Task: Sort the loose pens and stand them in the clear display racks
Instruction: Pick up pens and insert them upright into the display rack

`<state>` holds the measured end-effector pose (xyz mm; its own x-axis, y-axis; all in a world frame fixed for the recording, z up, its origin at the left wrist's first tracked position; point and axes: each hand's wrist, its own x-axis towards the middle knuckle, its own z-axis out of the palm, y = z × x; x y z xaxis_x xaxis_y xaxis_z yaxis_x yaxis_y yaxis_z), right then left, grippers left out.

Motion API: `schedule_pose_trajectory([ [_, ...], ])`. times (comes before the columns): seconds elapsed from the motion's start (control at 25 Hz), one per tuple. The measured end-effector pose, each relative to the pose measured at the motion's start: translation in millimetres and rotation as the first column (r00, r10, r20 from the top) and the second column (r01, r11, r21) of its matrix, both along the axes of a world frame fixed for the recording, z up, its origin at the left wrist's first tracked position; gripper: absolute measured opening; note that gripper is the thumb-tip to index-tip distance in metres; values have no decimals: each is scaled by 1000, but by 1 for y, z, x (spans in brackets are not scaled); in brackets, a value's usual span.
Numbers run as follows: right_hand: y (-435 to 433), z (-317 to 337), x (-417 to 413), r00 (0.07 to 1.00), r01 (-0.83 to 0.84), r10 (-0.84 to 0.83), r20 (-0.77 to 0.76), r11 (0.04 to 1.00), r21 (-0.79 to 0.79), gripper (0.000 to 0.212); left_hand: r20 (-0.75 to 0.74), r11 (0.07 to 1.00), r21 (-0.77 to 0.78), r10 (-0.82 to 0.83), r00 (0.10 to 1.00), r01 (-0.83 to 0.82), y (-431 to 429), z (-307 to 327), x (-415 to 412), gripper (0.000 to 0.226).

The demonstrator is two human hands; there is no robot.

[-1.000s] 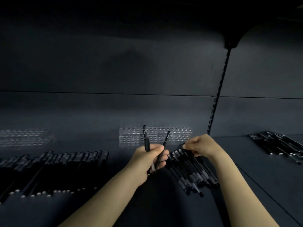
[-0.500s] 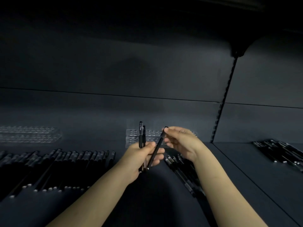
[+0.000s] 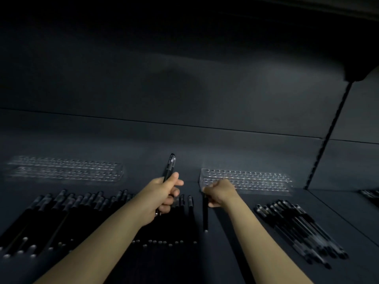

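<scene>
My left hand (image 3: 164,193) grips a black pen (image 3: 169,167) that points up and away, its cap above my thumb. My right hand (image 3: 219,192) pinches the top of another black pen (image 3: 205,214), which hangs down with its pale tip near the shelf, just right of a long row of black pens (image 3: 82,210) lying side by side. One clear display rack (image 3: 246,179) with many holes stands right behind my right hand. A second clear rack (image 3: 65,169) stands at the back left. Both racks hold no pens.
A loose heap of black pens (image 3: 297,226) lies on the dark shelf (image 3: 235,253) to the right of my right arm. More pens (image 3: 371,194) show at the far right edge, past a slotted upright (image 3: 328,136). The dark back wall rises close behind the racks.
The view has swung left. My right hand took one pen out of my left hand and carried it down to the right end of the laid-out row. My left hand kept holding a pen.
</scene>
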<state>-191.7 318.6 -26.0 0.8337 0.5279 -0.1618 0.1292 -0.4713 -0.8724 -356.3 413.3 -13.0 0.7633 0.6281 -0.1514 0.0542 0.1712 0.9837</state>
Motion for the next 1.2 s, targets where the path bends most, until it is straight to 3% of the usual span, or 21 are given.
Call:
schedule_pose_trajectory([
  [0.16,15,2,-14,991,-15,42,129,979,-204,20,-37,996,-78,-51,998,48,1,4,1,51],
  [0.32,8,-3,-29,987,-76,81,137,996,-45,13,-32,973,-211,-104,994,95,-1,6,3,53],
  [0.4,10,-4,-33,987,-125,122,101,992,19,22,-15,961,-261,-95,995,87,3,5,1,48],
  [0.6,17,-1,-37,930,-237,272,248,958,-163,24,33,921,-383,-63,997,71,17,5,-2,37],
  [0.76,16,1,-44,933,-264,292,209,952,-155,23,73,906,-413,-63,995,88,19,5,-7,24],
  [0.92,12,-2,-56,940,-321,324,111,946,-46,15,28,926,-367,-84,996,88,18,4,-8,21],
  [1.04,12,-2,-56,958,-256,245,147,964,67,19,53,958,-279,-61,997,74,16,2,-9,14],
  [1.08,13,0,-54,970,-219,197,139,962,162,24,77,965,-250,-62,995,79,15,2,-9,11],
  [1.2,13,7,-51,982,-104,170,-86,857,504,26,143,968,-224,-81,986,112,9,1,-11,7],
])
